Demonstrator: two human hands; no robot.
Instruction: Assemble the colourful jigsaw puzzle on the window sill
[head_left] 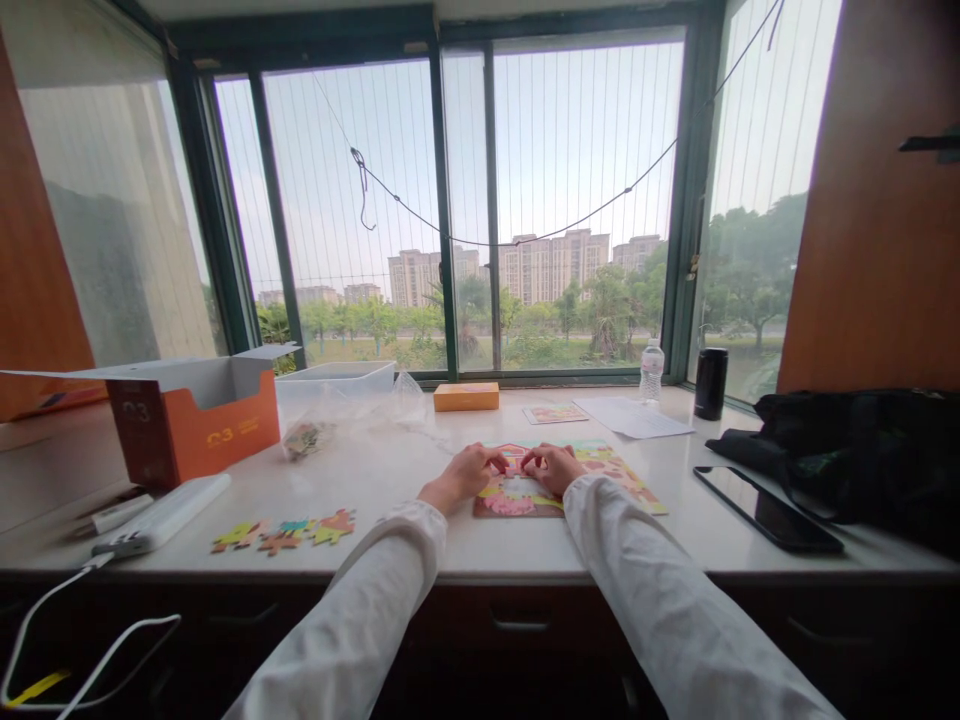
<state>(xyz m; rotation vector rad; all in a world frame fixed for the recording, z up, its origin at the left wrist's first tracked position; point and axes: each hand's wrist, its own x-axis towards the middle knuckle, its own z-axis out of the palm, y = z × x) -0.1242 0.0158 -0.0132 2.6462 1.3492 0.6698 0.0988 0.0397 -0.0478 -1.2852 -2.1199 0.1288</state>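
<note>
A partly assembled jigsaw puzzle (622, 472) lies flat on the white tabletop, with a pale gap in its middle. My left hand (474, 474) rests at its left part, fingers curled and pinched on a puzzle piece (514, 464) at the upper edge of the gap. From the other side my right hand (553, 468) has its thumb and fingers closed on the same piece. The fingertips partly cover the piece, so how it sits against its neighbours cannot be made out. Loose puzzle pieces (281, 536) lie in a cluster at the front left.
An orange box (202, 420), a clear plastic bin (337, 385) and plastic bags stand at the left. A white power strip (161, 520) lies before them. Toward the window are a small orange box (466, 397), a picture card (555, 413), paper and a bottle (652, 372). A phone (766, 508) lies right.
</note>
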